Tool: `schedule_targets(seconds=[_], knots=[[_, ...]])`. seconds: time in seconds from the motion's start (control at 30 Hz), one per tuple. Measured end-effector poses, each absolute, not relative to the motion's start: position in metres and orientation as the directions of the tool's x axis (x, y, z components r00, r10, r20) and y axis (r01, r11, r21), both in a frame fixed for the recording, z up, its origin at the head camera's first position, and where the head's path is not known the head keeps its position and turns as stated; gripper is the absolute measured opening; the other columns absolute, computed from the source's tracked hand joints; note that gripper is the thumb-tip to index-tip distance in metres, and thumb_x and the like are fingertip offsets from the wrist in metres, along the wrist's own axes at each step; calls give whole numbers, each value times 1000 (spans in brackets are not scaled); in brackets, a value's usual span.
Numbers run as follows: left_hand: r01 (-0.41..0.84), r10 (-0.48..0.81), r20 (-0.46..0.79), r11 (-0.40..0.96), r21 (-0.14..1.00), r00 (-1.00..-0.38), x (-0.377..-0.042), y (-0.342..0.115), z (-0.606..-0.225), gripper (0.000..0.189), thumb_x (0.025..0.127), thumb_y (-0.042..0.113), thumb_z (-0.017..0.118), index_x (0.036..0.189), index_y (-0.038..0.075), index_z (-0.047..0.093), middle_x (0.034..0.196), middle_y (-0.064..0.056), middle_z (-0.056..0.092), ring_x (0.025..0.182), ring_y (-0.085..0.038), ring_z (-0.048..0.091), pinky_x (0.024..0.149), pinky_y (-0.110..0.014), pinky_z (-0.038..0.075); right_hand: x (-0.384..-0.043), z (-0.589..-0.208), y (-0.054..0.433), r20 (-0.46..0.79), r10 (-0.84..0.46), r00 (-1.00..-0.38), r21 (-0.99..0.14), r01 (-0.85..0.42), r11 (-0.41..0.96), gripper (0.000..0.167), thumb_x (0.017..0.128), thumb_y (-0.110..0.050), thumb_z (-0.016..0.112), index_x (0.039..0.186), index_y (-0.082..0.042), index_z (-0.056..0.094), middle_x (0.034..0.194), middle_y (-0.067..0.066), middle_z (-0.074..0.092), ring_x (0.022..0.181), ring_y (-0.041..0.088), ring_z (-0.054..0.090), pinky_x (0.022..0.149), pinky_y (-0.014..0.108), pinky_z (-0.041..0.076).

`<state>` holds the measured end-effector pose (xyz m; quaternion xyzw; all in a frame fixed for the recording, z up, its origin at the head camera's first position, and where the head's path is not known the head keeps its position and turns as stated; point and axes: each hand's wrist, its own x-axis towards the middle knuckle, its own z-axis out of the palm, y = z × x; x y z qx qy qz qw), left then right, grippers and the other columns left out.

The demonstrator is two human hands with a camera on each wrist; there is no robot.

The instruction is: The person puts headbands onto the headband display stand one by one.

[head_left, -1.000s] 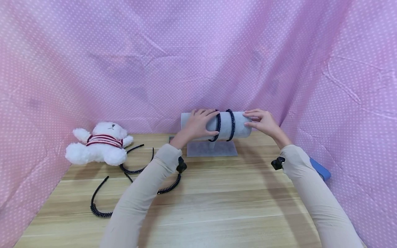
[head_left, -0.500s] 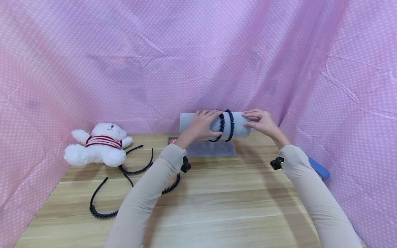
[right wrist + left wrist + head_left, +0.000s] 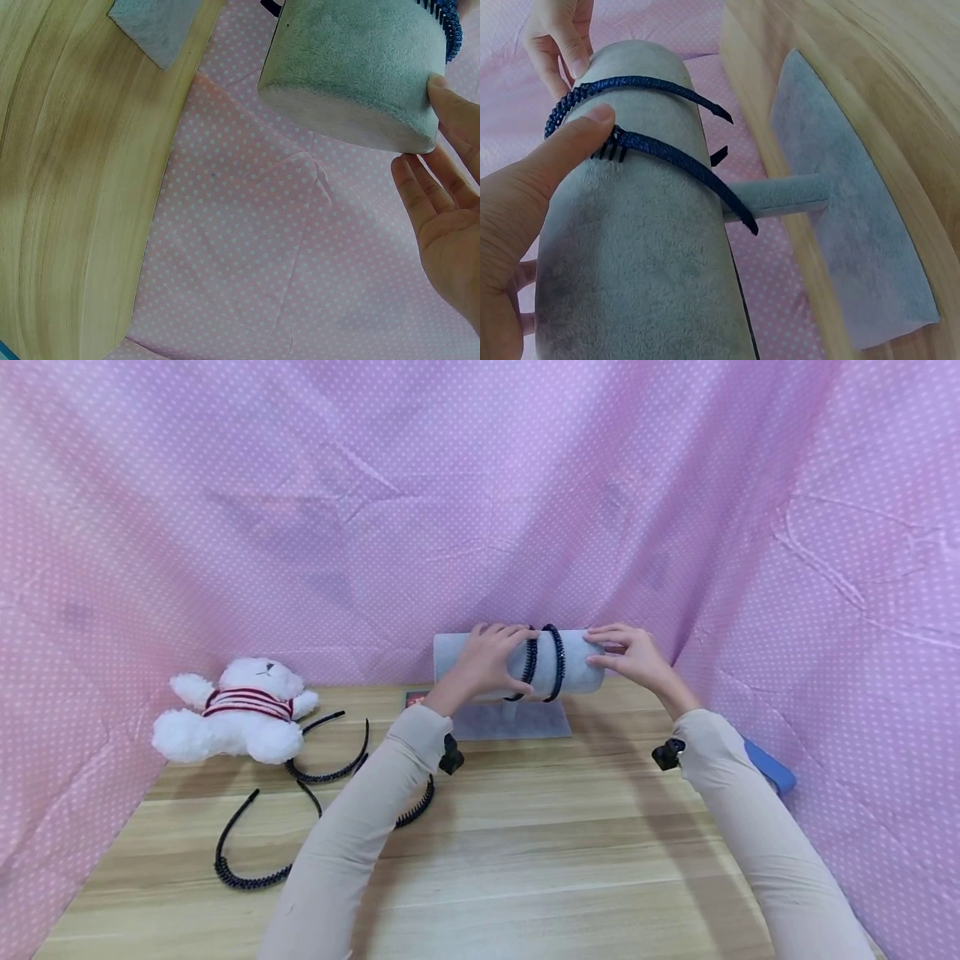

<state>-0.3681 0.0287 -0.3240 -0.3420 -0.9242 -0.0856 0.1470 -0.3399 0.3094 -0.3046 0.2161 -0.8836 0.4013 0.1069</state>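
A grey plush-covered roll (image 3: 580, 664) stands on a post with a flat grey base (image 3: 547, 722). Two dark beaded headbands sit on it side by side: the left one (image 3: 530, 664) and the right one (image 3: 559, 664). My left hand (image 3: 483, 662) spans the roll from the left, fingers over its top. In the left wrist view its thumb (image 3: 574, 146) lies straight against the left headband, beside the comb teeth. My right hand (image 3: 633, 653) touches the right end of the roll; in the right wrist view its thumb and fingertips (image 3: 409, 169) meet the end rim.
Several more dark headbands (image 3: 251, 883) lie at the left of the wooden table (image 3: 570, 852). A white plush bear (image 3: 232, 727) in a striped top sits at the back left. A small red item (image 3: 415, 698) shows behind the left wrist, a blue object (image 3: 772, 767) beside the right sleeve. Pink dotted cloth surrounds the table.
My left hand has shifted slightly right. The left headband slid right, closer to the other one, then came back a little left. My right hand stays on the roll's end.
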Motion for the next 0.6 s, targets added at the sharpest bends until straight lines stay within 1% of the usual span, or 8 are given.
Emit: schedule_targets(seconds=[0.1,0.2,0.3,0.4,0.6], knots=[[656,597,336,749,92,-728,-371,25,-323,97,75,67,81,154,26,43,156,1,50,141,-25,48,117,-53,36,-349,-313,315,366,-289,-885,-666,-466,582,42,88,1,77,127,10,65,135,29,61,127,43,56,105,43,51],[645,578,340,754,125,-742,-374,20,-324,95,76,68,79,153,25,44,154,1,52,138,-26,51,115,-52,39,-355,-318,318,368,-290,-883,-671,-468,575,42,88,-3,78,128,7,66,135,26,62,128,40,57,106,42,51],[635,566,335,757,152,-754,-377,16,-325,95,76,71,77,152,25,44,152,1,54,135,-26,53,113,-52,41,-357,-320,320,369,-296,-881,-672,-473,569,42,88,-5,79,127,6,67,134,25,62,127,38,57,106,45,50],[633,566,319,756,168,-760,-378,16,-325,95,77,72,75,153,26,42,153,1,54,136,-27,53,113,-52,41,-358,-320,322,371,-295,-880,-673,-474,567,42,87,-5,79,127,5,68,134,25,63,127,39,57,106,49,50],[641,583,317,757,124,-749,-375,24,-327,96,80,73,70,157,26,38,158,-1,48,140,-29,49,115,-52,39,-361,-323,323,381,-289,-878,-664,-478,575,43,87,-1,78,127,8,66,135,27,62,127,41,57,105,53,49]])
